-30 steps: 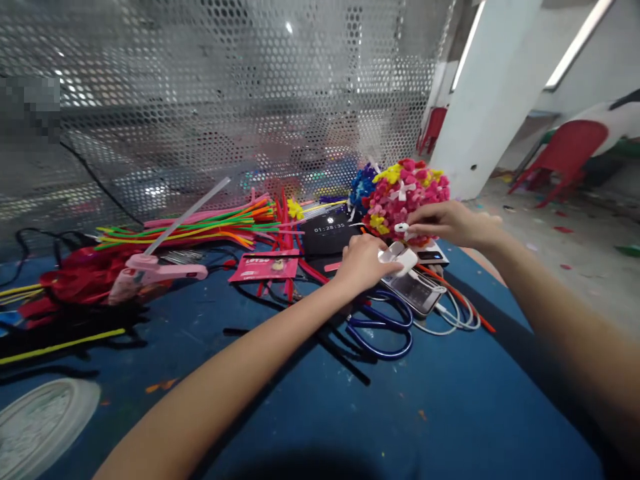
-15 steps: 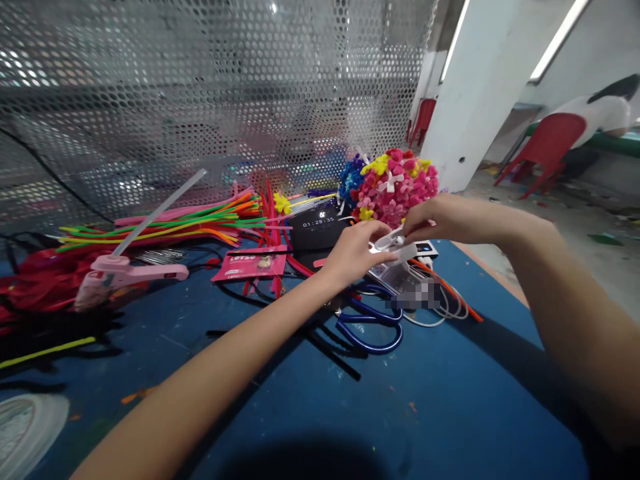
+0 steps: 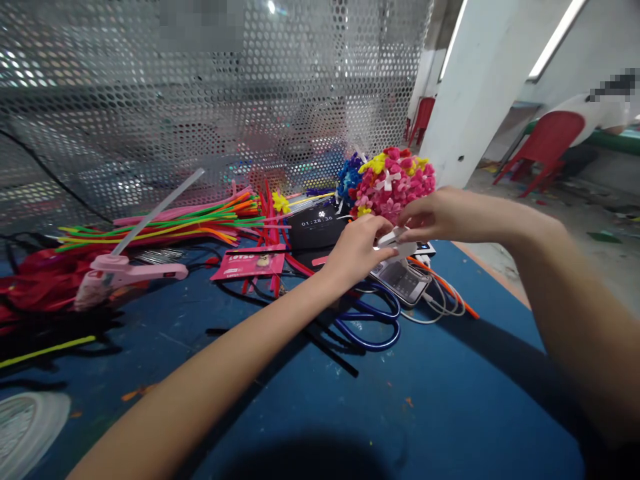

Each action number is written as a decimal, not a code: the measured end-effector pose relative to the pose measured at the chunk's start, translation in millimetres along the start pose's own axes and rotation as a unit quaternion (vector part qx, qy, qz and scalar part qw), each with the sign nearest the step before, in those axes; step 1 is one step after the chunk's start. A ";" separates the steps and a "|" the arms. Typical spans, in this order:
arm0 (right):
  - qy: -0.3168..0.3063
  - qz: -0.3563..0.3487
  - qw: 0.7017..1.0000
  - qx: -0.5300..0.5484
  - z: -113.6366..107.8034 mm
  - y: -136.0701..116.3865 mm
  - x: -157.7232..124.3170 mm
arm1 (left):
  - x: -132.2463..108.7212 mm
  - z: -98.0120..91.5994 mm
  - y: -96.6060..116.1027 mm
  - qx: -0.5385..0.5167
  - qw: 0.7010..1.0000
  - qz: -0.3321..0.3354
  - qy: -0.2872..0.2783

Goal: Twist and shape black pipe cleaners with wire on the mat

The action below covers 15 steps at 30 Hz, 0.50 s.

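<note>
Both hands meet over the back right of the blue table. My left hand (image 3: 356, 248) grips a small white case (image 3: 404, 251), which looks like an earbud case, between thumb and fingers. From the other side, my right hand (image 3: 428, 215) pinches the same case; fingers partly hide it, so whether its lid is fully closed I cannot tell. Below the hands lies a phone (image 3: 404, 283) with a white cable (image 3: 447, 301) plugged in. Blue-handled scissors (image 3: 371, 345) rest in front of my left wrist. Just behind the hands stands a bouquet of pink and yellow fuzzy flowers (image 3: 395, 180).
Colourful pipe cleaners (image 3: 200, 225) lie along the perforated metal screen (image 3: 225, 100). A pink glue gun (image 3: 135, 272) stands at the left, near a pink packet (image 3: 253, 263) and a black timer display (image 3: 316, 230). A white tape roll (image 3: 35, 427) sits front left. A person sits beyond, near a red chair (image 3: 550, 143).
The case's white flap, raised half a second ago, now sits lower, with my right fingers pressed closer to my left. The phone's screen shows more clearly beneath.
</note>
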State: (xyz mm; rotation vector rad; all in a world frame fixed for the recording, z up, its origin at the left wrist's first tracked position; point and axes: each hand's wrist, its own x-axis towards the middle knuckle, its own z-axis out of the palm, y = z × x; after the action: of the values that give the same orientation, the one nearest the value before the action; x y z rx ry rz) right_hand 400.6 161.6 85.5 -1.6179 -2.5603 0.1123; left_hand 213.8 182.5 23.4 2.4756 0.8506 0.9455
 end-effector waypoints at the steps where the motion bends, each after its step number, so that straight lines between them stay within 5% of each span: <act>1: -0.018 -0.001 1.000 -0.006 1.7 -1.6 2.1 | -0.4 0.1 0.0 0.001 1.000 0.000 0.000; 15: -0.075 0.008 0.997 0.031 6.2 3.4 10.0 | 0.2 0.7 -5.6 -0.024 1.000 0.007 0.000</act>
State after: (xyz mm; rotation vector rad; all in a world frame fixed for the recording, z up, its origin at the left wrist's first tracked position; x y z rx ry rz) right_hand 398.6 172.1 79.5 -1.6672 -2.6226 0.3231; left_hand 212.1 186.8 20.2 2.4439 0.8016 0.9591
